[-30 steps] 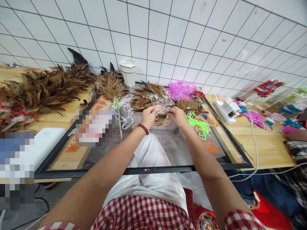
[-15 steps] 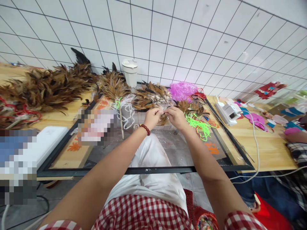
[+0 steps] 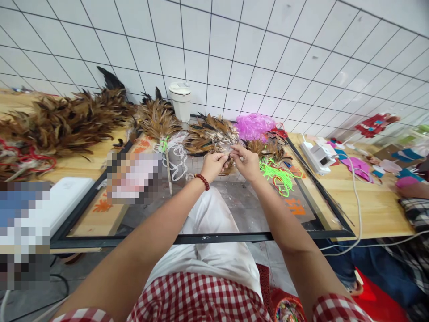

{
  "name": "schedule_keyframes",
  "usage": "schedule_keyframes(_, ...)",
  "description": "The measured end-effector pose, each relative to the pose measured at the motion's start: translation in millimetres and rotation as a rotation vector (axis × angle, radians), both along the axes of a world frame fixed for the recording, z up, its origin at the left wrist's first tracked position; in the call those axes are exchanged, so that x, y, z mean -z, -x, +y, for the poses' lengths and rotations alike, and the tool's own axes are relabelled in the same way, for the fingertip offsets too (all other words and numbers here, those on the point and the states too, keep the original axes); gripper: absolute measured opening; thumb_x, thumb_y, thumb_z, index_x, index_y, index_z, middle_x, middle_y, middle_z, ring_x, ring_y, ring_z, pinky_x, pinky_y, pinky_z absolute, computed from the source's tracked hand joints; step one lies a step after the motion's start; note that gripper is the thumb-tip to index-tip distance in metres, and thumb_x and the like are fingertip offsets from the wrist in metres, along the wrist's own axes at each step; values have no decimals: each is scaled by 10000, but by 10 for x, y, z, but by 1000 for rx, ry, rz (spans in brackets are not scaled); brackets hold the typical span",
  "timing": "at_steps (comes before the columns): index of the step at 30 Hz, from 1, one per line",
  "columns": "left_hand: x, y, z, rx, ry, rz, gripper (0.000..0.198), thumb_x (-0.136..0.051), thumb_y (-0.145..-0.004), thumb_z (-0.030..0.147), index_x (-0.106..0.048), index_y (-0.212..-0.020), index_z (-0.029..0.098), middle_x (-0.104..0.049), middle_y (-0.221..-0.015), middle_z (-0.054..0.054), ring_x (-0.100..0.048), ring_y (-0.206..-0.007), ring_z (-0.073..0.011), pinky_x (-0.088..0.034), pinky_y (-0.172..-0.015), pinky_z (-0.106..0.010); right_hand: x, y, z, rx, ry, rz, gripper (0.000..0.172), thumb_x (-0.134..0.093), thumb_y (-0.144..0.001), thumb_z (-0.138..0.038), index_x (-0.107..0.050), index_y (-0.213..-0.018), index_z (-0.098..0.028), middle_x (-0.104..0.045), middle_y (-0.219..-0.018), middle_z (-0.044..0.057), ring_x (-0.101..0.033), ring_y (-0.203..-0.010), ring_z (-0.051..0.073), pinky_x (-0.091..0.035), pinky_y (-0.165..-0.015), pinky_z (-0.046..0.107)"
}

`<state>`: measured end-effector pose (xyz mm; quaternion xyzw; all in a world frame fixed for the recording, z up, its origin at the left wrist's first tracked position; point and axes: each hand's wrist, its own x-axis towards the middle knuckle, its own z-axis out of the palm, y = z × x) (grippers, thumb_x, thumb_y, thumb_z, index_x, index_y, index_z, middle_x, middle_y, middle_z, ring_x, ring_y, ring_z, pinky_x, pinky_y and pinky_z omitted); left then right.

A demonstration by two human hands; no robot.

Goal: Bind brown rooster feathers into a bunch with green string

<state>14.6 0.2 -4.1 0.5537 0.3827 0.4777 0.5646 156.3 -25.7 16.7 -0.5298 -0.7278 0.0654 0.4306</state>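
Over the middle of the glass panel, my left hand (image 3: 214, 165) and my right hand (image 3: 246, 162) meet with their fingertips pinched close together. A small tuft of brown feathers (image 3: 229, 169) shows just below the fingertips, and my left hand appears to hold it. What my right fingertips pinch is too small to make out. Just beyond lies a pile of brown feathers (image 3: 204, 136). To the right of my right hand is a tangle of neon green cord (image 3: 276, 175). A feather duster-like bundle on a stick (image 3: 159, 118) lies on the left, beside white string (image 3: 179, 154).
A black frame (image 3: 161, 239) edges the glass on the wooden table (image 3: 372, 214). At the back stand a white cup (image 3: 181, 100) and a pink plastic bag (image 3: 254, 126). More feathers (image 3: 63, 118) cover the left. A white device (image 3: 318, 156) with cable sits right, near another person's sleeve (image 3: 415, 214).
My right hand's fingers have shifted slightly, rising a little and parting somewhat from the left fingertips. My left hand stays nearly in place, and the surrounding things have not moved.
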Motion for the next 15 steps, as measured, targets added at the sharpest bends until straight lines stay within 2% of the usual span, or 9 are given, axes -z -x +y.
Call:
schedule_keyframes(5,7,2,-7,82,36,-40,229,-640,-767,326,-606,-642,137,-521,-496,14,-405,-384,-53,-289,-403,-193,-12,-12,15,8,-41,5,329,-515,-857,-235,-621,-1168,-234,-728,-938,20,-673,-875,169,-492,-881,308)
schedule_keyframes(8,29,6,15,86,21,-76,255,-648,-755,357,-606,-637,135,-546,-532,3,-451,-447,-68,-347,-459,-202,-4,-35,50,-81,-102,-5,317,-464,-886,-232,-646,-1146,-222,-701,-1005,55,-641,-939,170,-484,-888,316)
schedule_keyframes(11,64,9,49,2,-111,-59,249,-652,-737,348,-612,-606,140,-590,-595,3,-518,-584,-94,-427,-601,-219,7,-57,79,-217,-106,-78,352,-413,-887,-165,-665,-1124,-227,-670,-1045,69,-611,-993,166,-473,-901,322)
schedule_keyframes(12,76,11,62,-35,-149,-53,237,-650,-735,337,-620,-606,141,-606,-620,2,-535,-628,-103,-439,-651,-226,11,-68,88,-224,-97,-89,364,-405,-883,-150,-666,-1123,-227,-663,-1050,68,-608,-994,162,-473,-899,316)
schedule_keyframes(15,104,17,107,-155,-165,-77,207,-615,-761,309,-649,-646,141,-640,-671,-8,-568,-696,-117,-447,-726,-239,30,-125,115,-70,-47,-101,339,-444,-864,-159,-667,-1114,-205,-659,-1035,72,-608,-979,174,-469,-901,314)
